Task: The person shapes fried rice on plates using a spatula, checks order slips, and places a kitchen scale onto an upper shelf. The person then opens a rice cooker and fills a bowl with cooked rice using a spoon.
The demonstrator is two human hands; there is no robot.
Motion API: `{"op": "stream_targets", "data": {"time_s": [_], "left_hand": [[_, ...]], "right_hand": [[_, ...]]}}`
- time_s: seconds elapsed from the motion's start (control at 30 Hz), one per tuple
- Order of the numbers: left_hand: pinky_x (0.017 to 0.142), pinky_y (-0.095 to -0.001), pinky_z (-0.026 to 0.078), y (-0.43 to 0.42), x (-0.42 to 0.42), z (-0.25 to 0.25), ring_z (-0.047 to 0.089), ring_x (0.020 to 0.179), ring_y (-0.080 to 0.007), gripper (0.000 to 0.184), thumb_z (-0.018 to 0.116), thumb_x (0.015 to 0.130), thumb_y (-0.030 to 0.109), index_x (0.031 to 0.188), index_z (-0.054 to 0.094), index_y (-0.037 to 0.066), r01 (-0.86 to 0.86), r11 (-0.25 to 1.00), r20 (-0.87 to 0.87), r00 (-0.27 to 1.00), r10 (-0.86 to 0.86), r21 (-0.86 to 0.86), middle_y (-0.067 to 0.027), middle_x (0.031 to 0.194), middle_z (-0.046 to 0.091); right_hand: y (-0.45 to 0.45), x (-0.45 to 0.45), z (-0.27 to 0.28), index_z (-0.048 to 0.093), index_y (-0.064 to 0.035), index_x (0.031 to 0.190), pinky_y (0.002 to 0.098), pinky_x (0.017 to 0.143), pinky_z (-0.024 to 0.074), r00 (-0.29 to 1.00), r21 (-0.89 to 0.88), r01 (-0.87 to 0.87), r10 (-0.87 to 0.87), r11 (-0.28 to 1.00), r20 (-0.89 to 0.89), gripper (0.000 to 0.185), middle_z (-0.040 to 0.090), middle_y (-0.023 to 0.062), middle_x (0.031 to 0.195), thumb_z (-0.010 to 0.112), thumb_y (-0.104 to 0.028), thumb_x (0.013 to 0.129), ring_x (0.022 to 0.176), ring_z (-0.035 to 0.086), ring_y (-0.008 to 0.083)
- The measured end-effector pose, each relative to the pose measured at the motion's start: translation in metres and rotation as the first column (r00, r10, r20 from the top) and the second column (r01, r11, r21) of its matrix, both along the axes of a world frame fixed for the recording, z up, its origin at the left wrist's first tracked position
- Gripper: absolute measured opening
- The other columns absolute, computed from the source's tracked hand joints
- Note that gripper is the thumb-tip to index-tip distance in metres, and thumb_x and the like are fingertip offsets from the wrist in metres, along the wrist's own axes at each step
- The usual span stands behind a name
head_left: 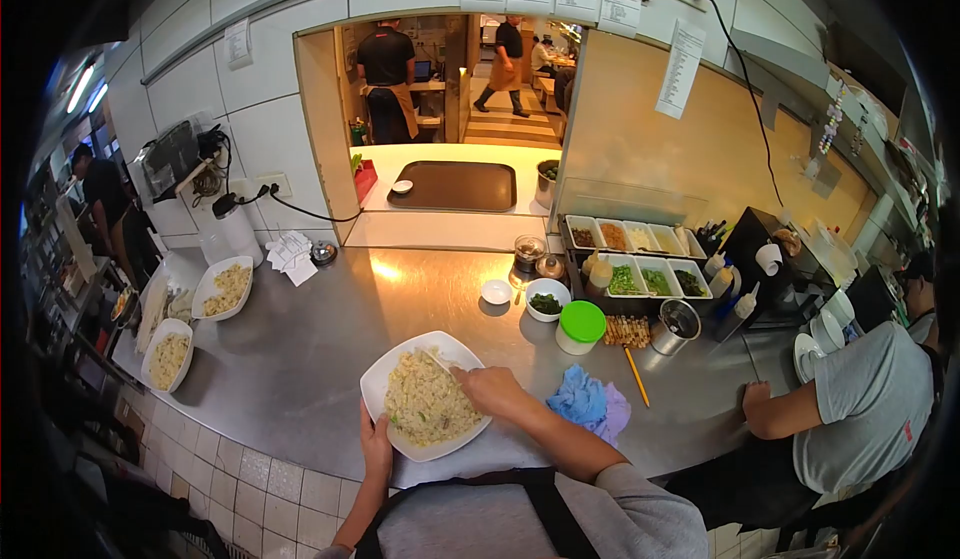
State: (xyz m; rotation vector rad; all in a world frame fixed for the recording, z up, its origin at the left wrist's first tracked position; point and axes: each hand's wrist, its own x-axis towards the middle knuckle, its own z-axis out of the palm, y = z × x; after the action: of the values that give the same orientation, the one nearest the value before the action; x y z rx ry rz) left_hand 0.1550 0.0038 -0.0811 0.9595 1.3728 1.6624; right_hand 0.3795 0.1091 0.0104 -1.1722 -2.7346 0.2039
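Note:
A white square bowl (372, 384) filled with fried rice (425, 399) is at the front edge of the steel counter, close to my body. My left hand (376, 446) grips the bowl's lower left side, thumb up along the rim. Over the bowl's right side, my right hand (490, 391) is closed around a pale spoon (438, 360) that rests against the rice. My fingers hide much of its handle. To the right of the bowl lie crumpled blue and purple cloths (577, 396).
Two more rice bowls (224, 289) stand at the left. On the right are a green-lidded tub (580, 327), a yellow pencil (636, 377), a topping rack (640, 259) and a co-worker (865, 399). A brown tray (455, 186) lies in the pass-through window.

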Motion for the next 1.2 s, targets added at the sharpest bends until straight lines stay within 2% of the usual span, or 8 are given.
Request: {"op": "stream_targets", "data": {"time_s": [0.13,0.23,0.33,0.5,0.7,0.97,1.1,1.2], "left_hand": [[0.098,-0.0299,0.036,0.018,-0.036,-0.011,0.046,0.117,-0.0205,0.049,0.045,0.092,0.012,0.138,0.033,0.0,0.022,0.997,0.017,1.0,-0.021,-0.073,-0.0133,0.131,0.047],[0.098,-0.0291,0.036,0.029,-0.053,-0.011,0.047,0.116,-0.0189,0.047,0.047,0.092,0.014,0.137,0.037,0.001,0.131,0.984,0.065,0.99,-0.124,-0.12,-0.012,0.13,0.048],[0.098,-0.0284,0.036,0.038,-0.057,0.005,0.047,0.116,-0.0181,0.048,0.049,0.092,0.017,0.136,0.038,0.002,0.22,0.955,0.008,0.975,-0.223,-0.199,-0.0112,0.13,0.049],[0.1,-0.0294,0.034,0.055,-0.053,0.02,0.046,0.118,-0.0196,0.049,0.051,0.092,0.024,0.135,0.041,0.002,0.268,0.913,-0.017,0.958,-0.287,-0.306,-0.0128,0.131,0.048],[0.102,-0.0322,0.032,0.01,-0.047,-0.004,0.042,0.124,-0.024,0.049,0.046,0.094,0.031,0.132,0.043,0.0,-0.071,0.982,-0.224,0.974,0.031,-0.174,-0.0165,0.134,0.046],[0.097,-0.0327,0.035,-0.05,0.011,-0.009,0.048,0.111,-0.0214,0.044,0.042,0.094,0.016,0.133,0.034,-0.001,-0.065,0.994,0.065,0.995,0.071,-0.091,-0.0141,0.123,0.049],[0.099,-0.032,0.033,-0.032,-0.012,-0.002,0.045,0.119,-0.0227,0.043,0.038,0.094,0.016,0.133,0.037,-0.003,-0.097,0.99,-0.156,0.985,0.08,-0.106,-0.0169,0.128,0.048],[0.1,-0.0309,0.033,-0.007,-0.035,-0.012,0.045,0.118,-0.0228,0.052,0.041,0.096,0.028,0.136,0.032,-0.004,-0.091,0.987,-0.149,0.986,0.071,-0.129,-0.0178,0.132,0.045]], "right_hand": [[-0.015,0.003,0.043,0.056,-0.01,0.118,0.0427,0.059,0.05,0.991,-0.044,-0.022,0.028,0.999,0.135,0.039,0.066,0.0123,0.081,0.049,-0.012,0.079,0.074,0.065,0.0297],[0.003,0.011,0.035,0.057,-0.0116,0.117,0.0427,0.059,0.05,0.995,-0.042,0.087,-0.084,0.995,0.059,0.039,0.066,0.0121,0.082,0.05,-0.012,0.079,0.074,0.065,0.0299],[0.015,0.0,0.014,0.056,-0.0112,0.118,0.0427,0.061,0.0499,1.0,-0.047,-0.009,0.009,0.999,-0.009,0.039,0.066,0.0124,0.082,0.049,-0.013,0.079,0.074,0.065,0.0295],[-0.014,-0.024,0.044,0.054,-0.0163,0.123,0.0431,0.064,0.0496,0.981,-0.119,-0.095,0.114,0.988,0.157,0.042,0.065,0.013,0.084,0.048,-0.015,0.081,0.077,0.064,0.0294],[0.0,0.006,0.069,0.054,-0.019,0.124,0.0436,0.065,0.0496,0.985,-0.095,-0.054,0.068,0.994,0.156,0.042,0.066,0.0126,0.085,0.049,-0.019,0.082,0.079,0.064,0.0294],[0.023,-0.034,0.033,0.056,-0.0232,0.122,0.0424,0.067,0.0495,0.972,-0.181,-0.205,0.221,0.962,0.075,0.042,0.065,0.0144,0.089,0.051,-0.019,0.081,0.08,0.064,0.0295],[0.004,-0.04,0.043,0.058,-0.0254,0.12,0.041,0.066,0.0494,0.938,-0.089,-0.278,0.291,0.956,0.191,0.043,0.064,0.013,0.087,0.051,-0.014,0.079,0.079,0.064,0.0289],[-0.001,-0.028,0.069,0.059,-0.0258,0.119,0.04,0.065,0.0495,0.932,-0.067,-0.268,0.276,0.961,0.234,0.043,0.064,0.0117,0.086,0.051,-0.013,0.078,0.079,0.064,0.0286]]}}
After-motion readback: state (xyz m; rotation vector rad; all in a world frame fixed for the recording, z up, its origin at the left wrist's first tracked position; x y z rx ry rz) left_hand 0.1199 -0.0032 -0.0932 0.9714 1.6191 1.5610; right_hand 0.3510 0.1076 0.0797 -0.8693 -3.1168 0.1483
